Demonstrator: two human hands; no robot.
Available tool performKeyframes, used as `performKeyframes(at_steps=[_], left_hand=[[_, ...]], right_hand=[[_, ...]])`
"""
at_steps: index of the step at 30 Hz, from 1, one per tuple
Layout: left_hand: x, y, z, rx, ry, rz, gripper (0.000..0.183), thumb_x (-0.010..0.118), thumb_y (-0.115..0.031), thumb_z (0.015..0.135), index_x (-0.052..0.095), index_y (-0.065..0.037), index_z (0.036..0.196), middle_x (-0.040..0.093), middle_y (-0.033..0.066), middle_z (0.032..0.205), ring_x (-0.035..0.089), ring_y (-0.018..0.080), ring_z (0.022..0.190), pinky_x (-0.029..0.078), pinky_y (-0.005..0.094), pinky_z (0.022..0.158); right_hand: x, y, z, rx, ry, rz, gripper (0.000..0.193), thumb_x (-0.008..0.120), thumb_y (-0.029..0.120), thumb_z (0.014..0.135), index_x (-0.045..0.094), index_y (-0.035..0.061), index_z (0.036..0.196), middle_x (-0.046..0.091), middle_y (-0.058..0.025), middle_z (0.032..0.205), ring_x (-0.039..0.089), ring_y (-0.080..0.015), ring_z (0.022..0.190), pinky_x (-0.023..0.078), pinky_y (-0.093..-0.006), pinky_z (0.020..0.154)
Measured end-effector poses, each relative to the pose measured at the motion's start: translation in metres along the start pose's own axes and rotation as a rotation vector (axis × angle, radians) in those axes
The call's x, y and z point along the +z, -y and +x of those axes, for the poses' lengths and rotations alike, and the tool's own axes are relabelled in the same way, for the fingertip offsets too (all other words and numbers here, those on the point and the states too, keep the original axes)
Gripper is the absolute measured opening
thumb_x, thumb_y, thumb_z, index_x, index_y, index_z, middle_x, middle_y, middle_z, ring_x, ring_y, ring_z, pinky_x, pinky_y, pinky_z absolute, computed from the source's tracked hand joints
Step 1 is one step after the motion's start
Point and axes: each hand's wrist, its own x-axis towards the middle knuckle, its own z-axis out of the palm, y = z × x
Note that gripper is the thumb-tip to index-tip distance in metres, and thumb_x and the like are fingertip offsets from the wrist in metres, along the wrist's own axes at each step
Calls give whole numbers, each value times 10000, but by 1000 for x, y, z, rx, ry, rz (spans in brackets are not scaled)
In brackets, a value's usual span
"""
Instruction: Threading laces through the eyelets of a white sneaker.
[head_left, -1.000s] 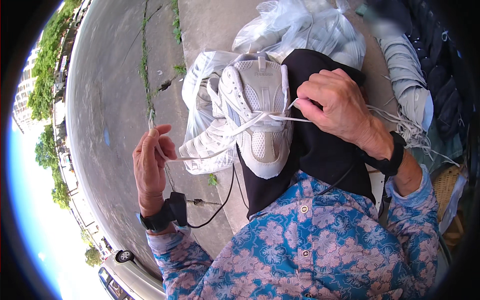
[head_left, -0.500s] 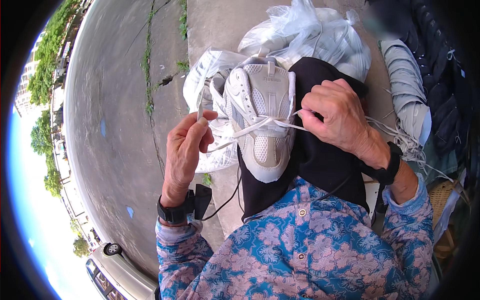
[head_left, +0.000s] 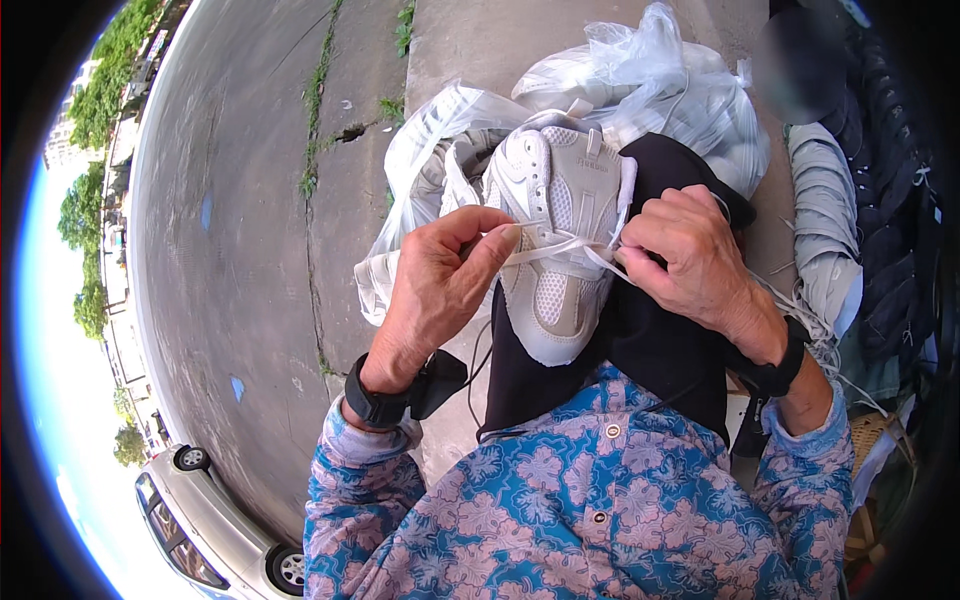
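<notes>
A pale grey and white shoe upper (head_left: 562, 220) without a visible sole rests on my black-clothed lap, its toe toward me. A white shoelace (head_left: 560, 246) crosses over its lower eyelets. My left hand (head_left: 447, 278), at the shoe's left side, pinches one lace end between thumb and forefinger, the tip poking out near the eyelet row. On the other side my right hand (head_left: 690, 258) is closed on the lace by the right eyelet edge. The upper eyelets on the left flap have no lace through them.
Clear plastic bags (head_left: 690, 100) of white shoe uppers lie beyond my knees. To the right are a stack of light grey pieces (head_left: 825, 210), dark stacked pieces (head_left: 890, 190) and loose laces (head_left: 815, 318). A silver car (head_left: 215, 525) stands on the pavement at lower left.
My left hand has moved right and up, bringing its lace end in close to the shoe's left eyelets. My right hand stays near the right edge, still gripping lace. The view has shifted slightly.
</notes>
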Motion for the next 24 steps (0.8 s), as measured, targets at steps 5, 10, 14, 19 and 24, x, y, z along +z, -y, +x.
performKeyframes(at_steps=[5, 10, 14, 19, 24], left_hand=[[6, 0, 3, -34, 7, 43, 242, 643, -206, 952, 697, 28, 984, 658, 13, 792, 541, 62, 707, 450, 226, 614], [8, -2, 4, -59, -34, 67, 213, 636, -175, 940, 691, 31, 957, 631, 1, 743, 518, 58, 668, 434, 228, 586], [11, -8, 9, 1, -68, 98, 184, 640, -149, 908, 667, 32, 892, 597, -11, 684, 494, 57, 624, 425, 237, 562], [24, -5, 13, 317, -140, 414, 92, 638, -65, 851, 629, 25, 839, 569, 108, 628, 547, 131, 560, 460, 301, 537], [32, 2, 20, 281, -128, 275, 160, 628, -134, 872, 640, 20, 833, 628, 149, 681, 626, 222, 616, 492, 354, 576]], right_hand=[[-3, 0, 0, -21, 27, 5, 106, 691, 108, 751, 602, 74, 705, 530, -48, 647, 508, -219, 641, 353, -364, 657], [-6, 1, 0, 2, 60, 33, 110, 707, 115, 754, 609, 75, 724, 536, -49, 667, 517, -224, 661, 361, -366, 676], [-10, 2, 2, 10, 97, 21, 111, 714, 118, 754, 614, 77, 732, 542, -47, 675, 523, -227, 672, 364, -369, 683], [-13, 5, 3, 12, 105, -4, 110, 717, 124, 759, 620, 75, 740, 551, -52, 684, 532, -236, 678, 366, -371, 689], [-28, 15, 6, 122, 163, 3, 107, 708, 107, 769, 616, 57, 791, 577, -68, 711, 564, -264, 708, 401, -370, 678]])
